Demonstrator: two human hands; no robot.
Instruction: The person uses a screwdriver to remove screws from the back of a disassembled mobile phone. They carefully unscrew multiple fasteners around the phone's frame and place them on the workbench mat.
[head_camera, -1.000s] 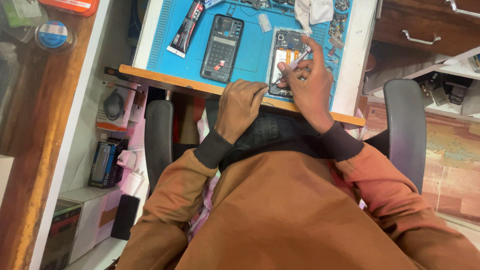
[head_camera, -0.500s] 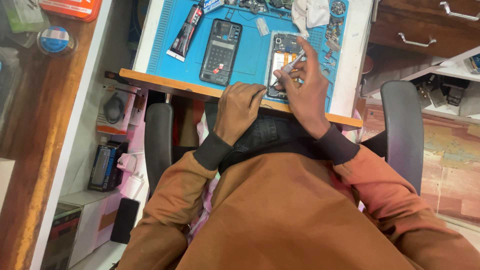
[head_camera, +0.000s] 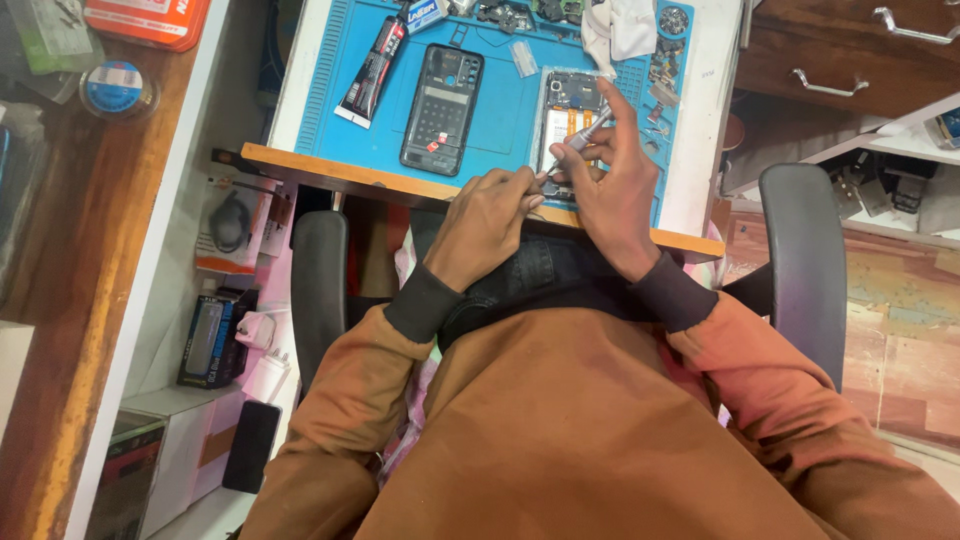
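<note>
Mat: a blue, ribbed work mat covered the white desk top, whose near edge was a strip of orange wood.
Opened phone: a flat rectangular phone with its back off lay on the mat just beyond both hands, its boards and an orange strip exposed.
Back shell: a dark plastic phone frame with cut-out windows lay flat to the left of the opened phone, apart from it.
Right hand: the right hand was raised over the desk edge, fingers curled and clenched round a slim grey metal screwdriver, which slanted down to the left with its tip near the phone's lower edge.
Left hand: the left hand rested knuckles-up at the desk edge, its thumb and forefinger pinched together right at the screwdriver's tip; whether they gripped anything could not be told.
Tube: a black and red glue tube lay aslant at the mat's left.
Cloth: a crumpled white cloth sat at the mat's far side.
Packages: a round blue-and-white tape roll lay on the brown wooden shelf at the left; boxed goods stood lower left.
</note>
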